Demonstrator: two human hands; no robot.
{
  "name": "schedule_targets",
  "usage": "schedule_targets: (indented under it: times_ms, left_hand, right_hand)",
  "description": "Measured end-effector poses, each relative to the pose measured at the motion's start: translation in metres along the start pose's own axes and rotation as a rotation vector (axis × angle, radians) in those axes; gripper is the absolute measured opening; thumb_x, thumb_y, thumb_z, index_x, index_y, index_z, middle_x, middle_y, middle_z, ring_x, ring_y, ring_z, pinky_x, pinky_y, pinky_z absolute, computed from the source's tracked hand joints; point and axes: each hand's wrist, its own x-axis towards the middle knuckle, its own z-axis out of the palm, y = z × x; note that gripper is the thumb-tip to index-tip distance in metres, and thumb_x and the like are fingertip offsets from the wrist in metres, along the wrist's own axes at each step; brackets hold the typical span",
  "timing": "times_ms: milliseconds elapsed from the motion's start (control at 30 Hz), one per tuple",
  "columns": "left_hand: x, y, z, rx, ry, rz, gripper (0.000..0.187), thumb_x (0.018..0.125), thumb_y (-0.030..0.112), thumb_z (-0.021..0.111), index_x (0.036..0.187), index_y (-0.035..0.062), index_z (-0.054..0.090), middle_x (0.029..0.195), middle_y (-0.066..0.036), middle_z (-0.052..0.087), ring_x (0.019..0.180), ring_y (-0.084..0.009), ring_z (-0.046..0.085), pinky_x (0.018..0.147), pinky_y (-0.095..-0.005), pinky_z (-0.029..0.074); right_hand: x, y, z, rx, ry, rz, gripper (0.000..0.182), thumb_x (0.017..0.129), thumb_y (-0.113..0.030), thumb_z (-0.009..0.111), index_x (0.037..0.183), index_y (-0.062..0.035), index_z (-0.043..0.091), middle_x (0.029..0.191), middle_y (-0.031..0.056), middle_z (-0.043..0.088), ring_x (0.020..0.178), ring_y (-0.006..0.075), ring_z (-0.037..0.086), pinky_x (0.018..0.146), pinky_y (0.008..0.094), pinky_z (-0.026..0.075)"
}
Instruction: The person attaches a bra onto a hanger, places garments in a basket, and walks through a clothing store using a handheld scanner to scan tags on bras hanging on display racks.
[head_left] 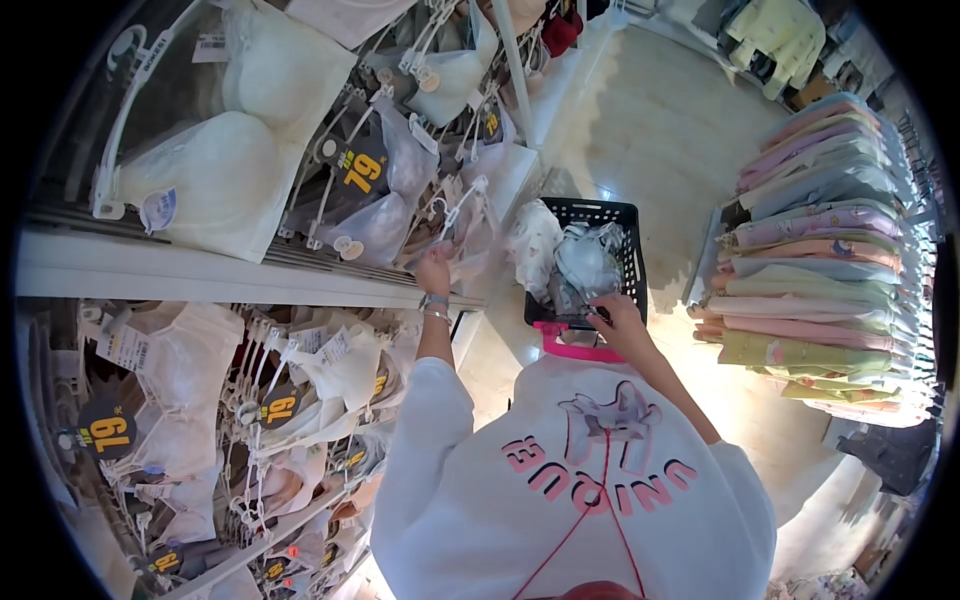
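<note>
On the upper rack, my left hand (433,268) is closed at the lower edge of a pale bra (472,232) on a white hanger. Its fingertips are partly hidden by the fabric. Over the near side of a black shopping basket (637,255), my right hand (618,326) has its fingers bent together at the contents. What they grip is too small to make out. Inside the basket lie a light grey-blue bra (585,262) and a white printed cloth item (533,245). The basket's pink handle (577,347) rests toward my body.
Bras on hangers fill two rack levels at left, including a large white bra (205,170) and black price tags (362,170) marked 79. A white shelf edge (230,270) divides the levels. Pastel garments (815,260) hang at right, across the tiled floor (650,120).
</note>
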Motion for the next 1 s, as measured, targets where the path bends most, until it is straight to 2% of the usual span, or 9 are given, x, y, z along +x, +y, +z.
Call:
schedule_targets:
  times_ms: [200,400,500,600,700,800,867,933,1000]
  left_hand:
    - [0.013,-0.007,-0.005,-0.04,0.078,-0.042,0.031,0.088,0.04,0.057,0.088,0.0109,0.07,0.077,-0.016,0.067,0.07,-0.0354,0.064,0.058,-0.0434,0.049]
    - [0.004,-0.014,-0.006,0.048,0.054,-0.14,0.031,0.088,0.041,0.058,0.085,0.0117,0.068,0.078,-0.015,0.067,0.071,-0.0353,0.064,0.059,-0.0454,0.049]
    - [0.005,-0.02,0.003,0.027,0.157,-0.085,0.031,0.087,0.039,0.059,0.081,0.0088,0.067,0.075,-0.016,0.065,0.068,-0.0367,0.063,0.059,-0.046,0.049]
    - [0.015,-0.031,0.006,0.151,-0.029,-0.161,0.037,0.087,0.037,0.057,0.098,0.0024,0.065,0.083,-0.02,0.066,0.081,-0.0392,0.063,0.07,-0.0463,0.049]
    - [0.009,-0.023,-0.004,0.462,0.131,0.007,0.041,0.085,0.032,0.06,0.113,0.0025,0.056,0.107,-0.017,0.06,0.094,-0.0327,0.058,0.076,-0.0449,0.049]
    - [-0.021,0.014,-0.027,0.384,0.319,0.032,0.056,0.084,0.028,0.059,0.128,-0.0015,0.04,0.124,-0.023,0.046,0.105,-0.0348,0.051,0.089,-0.0462,0.042]
    - [-0.057,0.04,-0.025,-0.085,0.252,0.029,0.058,0.084,0.024,0.058,0.129,-0.0044,0.037,0.126,-0.025,0.042,0.104,-0.0372,0.049,0.093,-0.0471,0.039]
    - [-0.106,0.059,-0.003,-0.217,0.164,0.094,0.053,0.084,0.021,0.057,0.127,-0.0044,0.039,0.122,-0.023,0.043,0.102,-0.0386,0.048,0.094,-0.0486,0.036]
    - [-0.15,0.101,0.003,-0.077,0.102,0.293,0.038,0.083,0.019,0.057,0.114,-0.0025,0.048,0.109,-0.021,0.051,0.098,-0.0416,0.047,0.085,-0.0522,0.036]
  right_hand:
    - [-0.01,0.0,-0.001,0.026,-0.072,0.113,0.024,0.079,-0.019,0.068,0.097,-0.0035,0.063,0.095,0.0142,0.061,0.097,0.0338,0.055,0.083,0.0414,0.044]
    - [-0.004,0.008,0.008,-0.005,-0.068,0.033,0.023,0.079,-0.018,0.068,0.095,-0.0037,0.063,0.092,0.0135,0.06,0.094,0.0336,0.055,0.08,0.0422,0.045]
    - [0.001,0.006,0.015,-0.023,-0.088,0.012,0.022,0.078,-0.018,0.069,0.094,-0.0043,0.063,0.091,0.0137,0.06,0.093,0.034,0.056,0.078,0.0431,0.045]
    - [0.002,0.004,0.021,0.001,-0.122,0.019,0.023,0.078,-0.02,0.069,0.094,-0.0049,0.063,0.091,0.0141,0.06,0.092,0.0343,0.056,0.077,0.0447,0.045]
    - [0.001,0.008,0.027,-0.007,-0.143,0.014,0.025,0.078,-0.022,0.07,0.095,-0.0053,0.063,0.092,0.0143,0.059,0.093,0.0343,0.056,0.077,0.0455,0.045]
    - [-0.001,0.024,0.04,-0.041,-0.173,0.011,0.028,0.077,-0.026,0.071,0.095,-0.0059,0.064,0.094,0.0142,0.06,0.095,0.0341,0.057,0.078,0.0453,0.045]
    - [-0.002,0.032,0.045,-0.102,-0.237,0.062,0.029,0.078,-0.03,0.068,0.095,-0.0062,0.064,0.095,0.0148,0.061,0.096,0.0345,0.057,0.078,0.0453,0.045]
    - [-0.003,0.043,0.051,-0.251,-0.303,0.092,0.03,0.079,-0.032,0.067,0.096,-0.0077,0.064,0.096,0.0135,0.061,0.096,0.0334,0.057,0.078,0.044,0.046]
    - [-0.008,0.063,0.061,-0.485,-0.367,0.096,0.029,0.078,-0.033,0.067,0.097,-0.0105,0.064,0.096,0.0104,0.06,0.097,0.0309,0.056,0.078,0.0416,0.046]
